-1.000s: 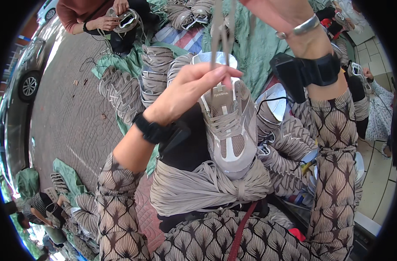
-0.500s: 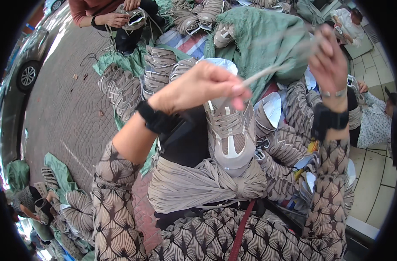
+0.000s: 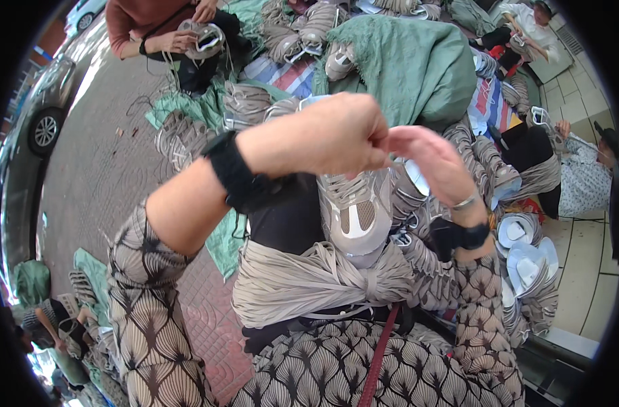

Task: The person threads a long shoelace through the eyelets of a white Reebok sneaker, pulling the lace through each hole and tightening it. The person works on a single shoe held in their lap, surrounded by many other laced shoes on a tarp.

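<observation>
A beige mesh sneaker (image 3: 357,220) with laces across its front rests in my lap, toe toward me. Above it, my left hand (image 3: 336,136) is closed in a pinch on a shoelace, though the lace is mostly hidden behind the fingers. My right hand (image 3: 435,166) meets it from the right, its fingers curled and their tips beside the left fingertips; what they hold is hidden. Across my lap, just below the shoe's toe, lies a thick tied bundle of flat beige shoelaces (image 3: 303,281).
Stacked beige shoes (image 3: 180,139) surround me. A green woven sack (image 3: 411,68) lies ahead on a striped sheet (image 3: 282,73). At top left a person (image 3: 167,41) handles a shoe; others sit at right. A parked car (image 3: 34,129) stands far left.
My right hand has come down and left from the upper right, to the left hand's fingertips. The lace stretched between the hands no longer shows. My left hand moved slightly right.
</observation>
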`<state>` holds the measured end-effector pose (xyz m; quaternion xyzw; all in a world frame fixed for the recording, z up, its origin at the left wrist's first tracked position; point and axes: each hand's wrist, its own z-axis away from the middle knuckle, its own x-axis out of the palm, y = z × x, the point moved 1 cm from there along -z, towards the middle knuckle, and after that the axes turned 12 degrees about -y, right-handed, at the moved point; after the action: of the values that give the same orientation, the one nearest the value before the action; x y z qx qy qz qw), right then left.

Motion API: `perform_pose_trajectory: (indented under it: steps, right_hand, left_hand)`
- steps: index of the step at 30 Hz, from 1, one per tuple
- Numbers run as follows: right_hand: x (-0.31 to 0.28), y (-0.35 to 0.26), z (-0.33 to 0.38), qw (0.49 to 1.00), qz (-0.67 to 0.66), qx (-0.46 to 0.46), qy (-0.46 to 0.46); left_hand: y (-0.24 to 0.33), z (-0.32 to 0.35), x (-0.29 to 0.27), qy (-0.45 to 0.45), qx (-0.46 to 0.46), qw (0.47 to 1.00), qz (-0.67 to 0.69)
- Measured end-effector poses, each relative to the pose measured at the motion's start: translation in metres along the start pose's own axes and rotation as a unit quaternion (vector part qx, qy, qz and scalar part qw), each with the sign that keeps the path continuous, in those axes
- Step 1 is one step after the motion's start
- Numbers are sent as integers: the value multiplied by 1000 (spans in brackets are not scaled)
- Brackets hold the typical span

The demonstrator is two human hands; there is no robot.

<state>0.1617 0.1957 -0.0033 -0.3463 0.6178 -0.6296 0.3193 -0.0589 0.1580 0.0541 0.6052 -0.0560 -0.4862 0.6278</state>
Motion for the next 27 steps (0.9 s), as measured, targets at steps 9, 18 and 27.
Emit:
perform_pose_trajectory:
  steps: [9,18,27]
  right_hand:
    - [8,0,-17,988,-30,106,-107]
    - [2,10,-3,976,109,187,-2]
    - [41,-23,-52,976,202,79,-7]
  left_hand:
    - [-30,61,2,55,-43,987,142]
    - [-140,107,47,242,-200,904,-290]
    - [-78,0,60,207,73,913,344]
